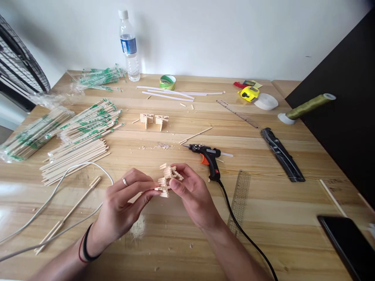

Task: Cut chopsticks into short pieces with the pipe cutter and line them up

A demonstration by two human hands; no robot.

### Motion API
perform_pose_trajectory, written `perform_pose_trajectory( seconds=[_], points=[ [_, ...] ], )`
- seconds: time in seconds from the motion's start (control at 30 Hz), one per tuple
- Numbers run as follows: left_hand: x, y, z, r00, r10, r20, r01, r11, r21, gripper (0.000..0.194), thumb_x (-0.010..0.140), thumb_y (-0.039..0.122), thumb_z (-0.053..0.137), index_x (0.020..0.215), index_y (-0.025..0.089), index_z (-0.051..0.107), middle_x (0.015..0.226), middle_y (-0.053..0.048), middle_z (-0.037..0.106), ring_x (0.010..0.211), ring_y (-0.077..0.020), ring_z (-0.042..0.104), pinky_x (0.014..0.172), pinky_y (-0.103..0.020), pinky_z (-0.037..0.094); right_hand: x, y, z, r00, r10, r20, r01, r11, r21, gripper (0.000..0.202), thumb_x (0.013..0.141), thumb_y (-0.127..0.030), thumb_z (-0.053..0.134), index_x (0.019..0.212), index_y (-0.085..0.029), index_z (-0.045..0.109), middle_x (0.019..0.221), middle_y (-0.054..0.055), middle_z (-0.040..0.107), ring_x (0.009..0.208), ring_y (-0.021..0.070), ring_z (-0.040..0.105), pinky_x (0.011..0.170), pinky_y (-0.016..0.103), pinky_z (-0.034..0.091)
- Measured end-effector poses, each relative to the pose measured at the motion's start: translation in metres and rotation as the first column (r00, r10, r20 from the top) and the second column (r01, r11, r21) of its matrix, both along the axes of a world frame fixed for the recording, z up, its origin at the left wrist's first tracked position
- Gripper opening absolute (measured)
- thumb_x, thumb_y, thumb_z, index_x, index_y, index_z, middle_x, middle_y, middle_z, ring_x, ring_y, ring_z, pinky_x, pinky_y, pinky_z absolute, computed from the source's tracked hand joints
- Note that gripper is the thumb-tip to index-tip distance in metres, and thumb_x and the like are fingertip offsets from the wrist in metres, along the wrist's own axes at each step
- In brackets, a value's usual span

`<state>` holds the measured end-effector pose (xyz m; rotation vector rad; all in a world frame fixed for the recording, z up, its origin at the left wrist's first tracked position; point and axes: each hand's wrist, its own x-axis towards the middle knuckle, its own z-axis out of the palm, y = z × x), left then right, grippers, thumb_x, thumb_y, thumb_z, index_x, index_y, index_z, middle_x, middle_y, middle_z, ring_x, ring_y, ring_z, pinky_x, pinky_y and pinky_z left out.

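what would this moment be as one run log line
left hand: pinching stick piece | right hand: holding same piece | glue gun: on table, unheld | two smaller pieces: beyond hands

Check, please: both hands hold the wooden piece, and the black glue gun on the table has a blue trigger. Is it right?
The trigger of the glue gun is orange, not blue, in the head view; the left hand and right hand do hold the wooden piece.

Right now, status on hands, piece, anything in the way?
Left hand, right hand: both gripping ridged wooden piece. Glue gun lying beyond right hand. Possible snag: black cord, right side.
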<state>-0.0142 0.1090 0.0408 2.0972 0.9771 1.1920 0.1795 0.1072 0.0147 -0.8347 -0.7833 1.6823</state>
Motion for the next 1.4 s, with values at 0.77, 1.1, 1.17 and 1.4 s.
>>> perform_pose_trajectory(
  seconds=[0.77, 1.1, 1.17, 1.4],
  points=[
    [0.0004, 0.0013, -0.0039, 0.998, 0.028, -0.057, -0.029, 1.0, -0.007, 0.029, 0.091, 0.001, 0.071, 0.115, 0.018, 0.074, 0.101, -0.006, 0.072, 0.091, -0.0162, 0.068, 0.079, -0.029, 0.057, 0.0031, -0.003, 0.0042, 0.999, 0.001, 0.047, -0.005, 0.996, 0.088, 0.042, 0.088, -0.031, 0.082, 0.126, -0.035, 0.065, 0.111, 0.0, 0.066, 0.092, 0.0141, 0.064, 0.082, 0.027, 0.056],
    [0.0, 0.001, -0.0034, 0.996, 0.062, -0.063, -0.061, 0.998, 0.003, 0.025, 0.089, 0.001, 0.074, 0.107, 0.017, 0.075, 0.096, -0.004, 0.071, 0.084, -0.0129, 0.067, 0.073, -0.024, 0.055, 0.0044, -0.0029, 0.0058, 0.997, 0.005, 0.073, -0.012, 0.996, 0.092, 0.041, 0.088, -0.032, 0.081, 0.126, -0.035, 0.065, 0.111, 0.001, 0.065, 0.093, 0.0161, 0.064, 0.08, 0.029, 0.055],
    [0.0002, 0.0007, -0.0035, 0.996, 0.068, -0.065, -0.068, 0.998, 0.001, 0.024, 0.09, 0.001, 0.073, 0.107, 0.018, 0.075, 0.096, -0.004, 0.071, 0.084, -0.0132, 0.068, 0.073, -0.024, 0.055, 0.0043, -0.0031, 0.0058, 0.997, 0.006, 0.077, -0.013, 0.996, 0.09, 0.041, 0.088, -0.032, 0.081, 0.126, -0.034, 0.065, 0.112, 0.002, 0.065, 0.094, 0.0165, 0.064, 0.081, 0.029, 0.055],
    [-0.0017, 0.0004, -0.0039, 0.998, 0.024, -0.055, -0.024, 1.0, 0.001, 0.027, 0.092, -0.001, 0.069, 0.11, 0.019, 0.074, 0.098, -0.005, 0.072, 0.087, -0.0147, 0.068, 0.075, -0.026, 0.057, 0.0053, -0.0051, 0.0078, 0.995, 0.004, 0.101, -0.012, 0.996, 0.087, 0.043, 0.092, -0.036, 0.076, 0.132, -0.033, 0.062, 0.11, 0.003, 0.063, 0.094, 0.0189, 0.06, 0.082, 0.032, 0.052]
  ],
)
